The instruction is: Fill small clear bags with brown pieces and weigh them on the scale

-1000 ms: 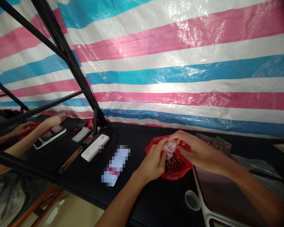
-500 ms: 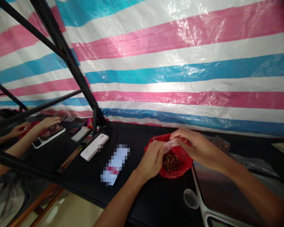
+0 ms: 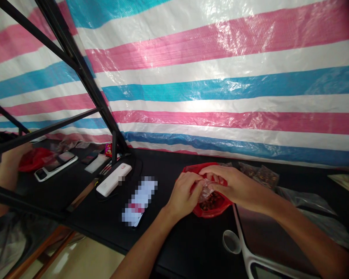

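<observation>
Tarpaulin [image 3: 221, 77] in pink, white and blue stripes fills the view behind your bench. Below it runs the black table [image 3: 168, 162], with a black metal frame [image 3: 84, 77] slanting up on your left. At your lower right lies a scale [image 3: 244, 252] with a white rim and a dark platform, its edge just beside the red bag [image 3: 212, 209].

That red bag sits open on the table in front of you, with brown pieces showing inside. Your right hand [image 3: 235, 186] and your left hand [image 3: 182, 195] meet over its mouth. Both have their fingertips pinched on a small clear bag [image 3: 205, 190], which you hold just above the brown pieces, crumpled between the two grips.

A white power bank [image 3: 114, 179] lies well to the left by the frame's foot. A few filled clear packets [image 3: 261, 174] rest behind your right wrist, near the tarpaulin. A small round clear cup [image 3: 231, 241] stands near the scale's rim.

Far left, another person's hand [image 3: 13, 153] is near a second red bag [image 3: 31, 159].
</observation>
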A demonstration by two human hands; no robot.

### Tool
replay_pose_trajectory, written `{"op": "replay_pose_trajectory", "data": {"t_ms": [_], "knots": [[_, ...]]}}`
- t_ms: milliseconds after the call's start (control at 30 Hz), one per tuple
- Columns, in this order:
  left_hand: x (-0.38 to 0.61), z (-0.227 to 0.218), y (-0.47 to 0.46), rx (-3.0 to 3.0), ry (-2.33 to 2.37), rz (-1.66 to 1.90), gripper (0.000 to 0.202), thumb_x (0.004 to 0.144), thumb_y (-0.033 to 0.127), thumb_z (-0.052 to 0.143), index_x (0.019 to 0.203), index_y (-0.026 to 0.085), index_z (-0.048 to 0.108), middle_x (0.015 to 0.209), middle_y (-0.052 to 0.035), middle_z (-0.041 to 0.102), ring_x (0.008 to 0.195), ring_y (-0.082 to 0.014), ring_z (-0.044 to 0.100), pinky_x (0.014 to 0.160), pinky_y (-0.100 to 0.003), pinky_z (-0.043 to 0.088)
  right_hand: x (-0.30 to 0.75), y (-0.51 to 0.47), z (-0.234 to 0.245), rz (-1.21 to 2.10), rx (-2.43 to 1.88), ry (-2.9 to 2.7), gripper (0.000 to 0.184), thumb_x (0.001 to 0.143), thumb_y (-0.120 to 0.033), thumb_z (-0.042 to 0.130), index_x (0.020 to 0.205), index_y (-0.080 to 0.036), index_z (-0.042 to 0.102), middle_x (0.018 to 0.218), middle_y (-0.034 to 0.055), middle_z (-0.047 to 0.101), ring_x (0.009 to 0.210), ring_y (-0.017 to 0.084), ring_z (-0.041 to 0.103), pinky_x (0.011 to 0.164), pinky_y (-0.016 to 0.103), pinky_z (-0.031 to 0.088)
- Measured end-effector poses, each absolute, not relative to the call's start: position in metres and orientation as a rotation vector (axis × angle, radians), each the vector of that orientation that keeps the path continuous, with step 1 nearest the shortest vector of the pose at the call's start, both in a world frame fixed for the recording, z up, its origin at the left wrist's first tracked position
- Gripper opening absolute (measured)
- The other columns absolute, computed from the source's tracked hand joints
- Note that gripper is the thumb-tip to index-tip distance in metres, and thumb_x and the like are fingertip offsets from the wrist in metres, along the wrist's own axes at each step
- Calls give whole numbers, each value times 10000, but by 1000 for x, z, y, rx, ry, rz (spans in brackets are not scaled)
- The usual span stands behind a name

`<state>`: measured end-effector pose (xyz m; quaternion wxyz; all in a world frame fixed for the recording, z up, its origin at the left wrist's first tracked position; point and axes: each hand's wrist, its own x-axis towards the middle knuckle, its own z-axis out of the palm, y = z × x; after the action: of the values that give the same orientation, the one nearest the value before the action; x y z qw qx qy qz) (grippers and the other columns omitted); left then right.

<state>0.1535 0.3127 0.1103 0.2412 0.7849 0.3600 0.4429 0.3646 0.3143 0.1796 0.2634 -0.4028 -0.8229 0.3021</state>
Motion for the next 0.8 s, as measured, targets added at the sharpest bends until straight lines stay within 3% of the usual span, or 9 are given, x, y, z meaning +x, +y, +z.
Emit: {"op": "replay_pose_trajectory", "data": {"t_ms": [167, 267, 400, 500, 667, 800], "knots": [[156, 103, 314, 1885, 1065, 1286, 283, 1074, 389, 448, 1065, 209, 666, 960, -50, 741, 881, -189, 683, 848, -324, 520, 366, 317, 179, 945, -1182, -2090, 317, 975, -366, 629, 1261, -246, 694, 918, 22, 764, 792, 200, 691, 728, 306, 528], [157, 104, 312, 1791, 1017, 1227, 290, 1079, 400, 431, 1158, 215, 640, 968, -43, 744, 848, -176, 696, 794, -300, 538, 366, 316, 184, 962, -1181, -2036, 305, 981, -377, 616, 1241, -247, 711, 973, 36, 782, 832, 211, 711, 748, 316, 545], [159, 106, 313, 1772, 930, 1166, 343, 1017, 384, 575, 1330, 243, 577, 1097, -43, 767, 969, -202, 725, 880, -328, 562, 367, 315, 190, 931, -1140, -2009, 320, 994, -447, 592, 1207, -249, 726, 1079, 59, 790, 890, 228, 729, 776, 328, 569], [160, 104, 315, 1745, 922, 1177, 276, 998, 366, 607, 1238, 237, 648, 1078, -44, 777, 960, -209, 730, 872, -325, 566, 368, 315, 190, 903, -1166, -2001, 335, 991, -450, 599, 1252, -267, 703, 1043, 46, 796, 863, 223, 737, 753, 321, 571], [159, 99, 317, 1710, 925, 1187, 191, 978, 371, 639, 1067, 215, 705, 903, -16, 755, 796, -173, 688, 740, -272, 533, 366, 317, 182, 835, -1174, -2050, 348, 1012, -485, 565, 1244, -267, 704, 1078, 50, 791, 906, 236, 742, 788, 335, 577], [159, 102, 320, 1575, 923, 1310, 260, 980, 405, 634, 1159, 218, 656, 897, -16, 718, 773, -155, 656, 713, -258, 514, 371, 322, 179, 657, -1207, -2051, 355, 1016, -481, 562, 1287, -283, 678, 1212, 57, 759, 999, 248, 725, 868, 361, 563]]}}
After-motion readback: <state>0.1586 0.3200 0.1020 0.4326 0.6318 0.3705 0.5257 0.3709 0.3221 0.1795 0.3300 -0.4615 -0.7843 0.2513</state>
